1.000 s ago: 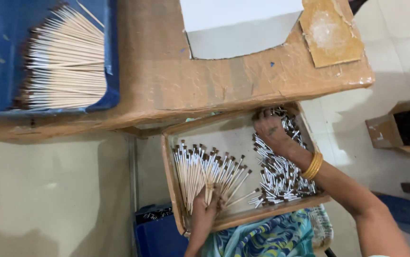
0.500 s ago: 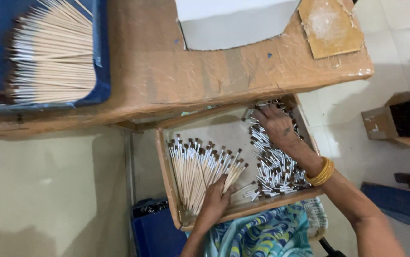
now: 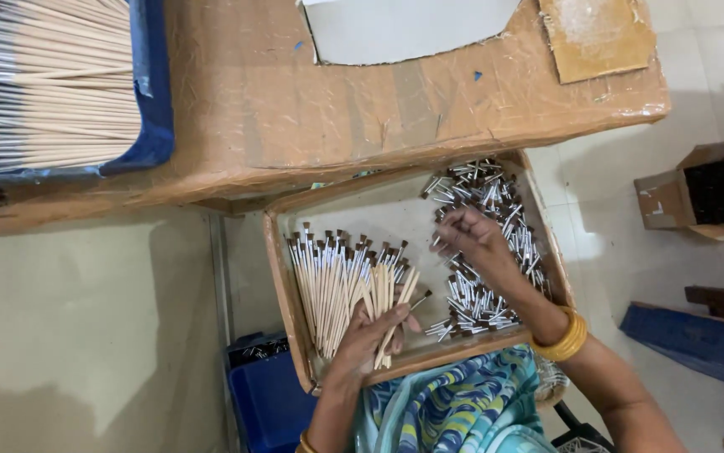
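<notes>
**A:** From the head camera, what do the hands have hold of?

**B:** The left hand (image 3: 368, 331) lies at the near edge of a shallow cardboard tray (image 3: 282, 277) resting on the person's lap. Its fingers (image 3: 397, 317) are curled round a small bunch of wooden brush handles (image 3: 385, 298), which fan upward out of the grip.

**A:** And the other one?

**B:** The right hand (image 3: 473, 243) hovers over a heap of loose metal ferrules with dark bristle tips (image 3: 483, 252) in the right half of the tray. Its fingertips are pinched together, seemingly on one ferrule, though I cannot tell for sure. A yellow bangle (image 3: 565, 337) sits on that wrist.

**A:** What else is in the tray?

**B:** A row of finished brushes (image 3: 328, 277) lies in the left half, bristle ends pointing away from the person, just beside the held bunch.

**A:** And around it?

**B:** Beyond the tray stands a brown, tape-covered worktop (image 3: 337, 109). On its left end a blue tray (image 3: 154, 101) holds many plain wooden sticks (image 3: 51, 84). A white sheet (image 3: 404, 29) lies at the far edge. To the right, on the floor, is a small cardboard box (image 3: 672, 197).
</notes>
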